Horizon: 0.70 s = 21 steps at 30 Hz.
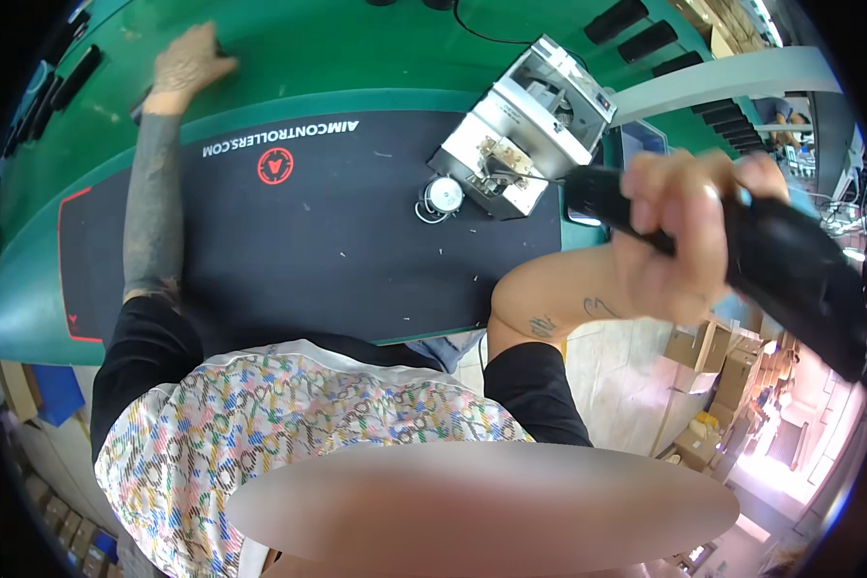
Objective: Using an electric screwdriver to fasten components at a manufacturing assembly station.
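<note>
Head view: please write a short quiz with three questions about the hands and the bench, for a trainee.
1. True or false: the right hand grips a long black tool.
2. Where is the left hand? A) on the black mat B) on the green bench beyond the mat C) on the metal device
3. What small round part lies beside the metal device on the black mat?

Key: 1 true. 2 B, on the green bench. 3 a round silver part with a thin wire.
</note>
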Tool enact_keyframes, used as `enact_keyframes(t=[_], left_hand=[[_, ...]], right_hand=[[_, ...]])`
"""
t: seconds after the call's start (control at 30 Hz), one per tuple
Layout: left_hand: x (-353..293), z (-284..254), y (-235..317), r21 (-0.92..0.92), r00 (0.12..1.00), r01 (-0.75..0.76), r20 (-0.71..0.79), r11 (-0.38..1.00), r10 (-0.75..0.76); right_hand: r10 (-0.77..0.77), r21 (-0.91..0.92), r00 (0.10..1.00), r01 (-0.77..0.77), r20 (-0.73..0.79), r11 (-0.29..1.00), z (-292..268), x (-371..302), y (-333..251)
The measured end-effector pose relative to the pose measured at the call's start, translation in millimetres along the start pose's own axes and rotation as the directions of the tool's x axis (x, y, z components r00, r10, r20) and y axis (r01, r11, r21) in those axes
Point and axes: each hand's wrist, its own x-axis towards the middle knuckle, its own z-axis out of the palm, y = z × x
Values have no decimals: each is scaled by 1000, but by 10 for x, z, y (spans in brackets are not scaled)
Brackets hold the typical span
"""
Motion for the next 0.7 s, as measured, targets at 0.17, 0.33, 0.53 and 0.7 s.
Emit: enact_keyframes(t=[0.17, 0.33, 0.53, 0.7], left_hand=[[251, 116, 1201, -548, 849, -519, -421, 656, 319], [1119, 617, 2316, -745, 945, -306, -314, 593, 94], [1543, 949, 2500, -821, 876, -243, -415, 518, -247], [1120, 732, 2675, -820, 902, -331, -420, 466, -98]], right_hand=[[190, -57, 949, -211, -252, 976, 324, 62, 62], [108, 498, 994, -99, 11, 862, -102, -47, -118], [-195, 483, 976, 217, -95, 848, -177, -209, -280], [-281, 438, 945, 327, -167, 838, -311, -314, -367]])
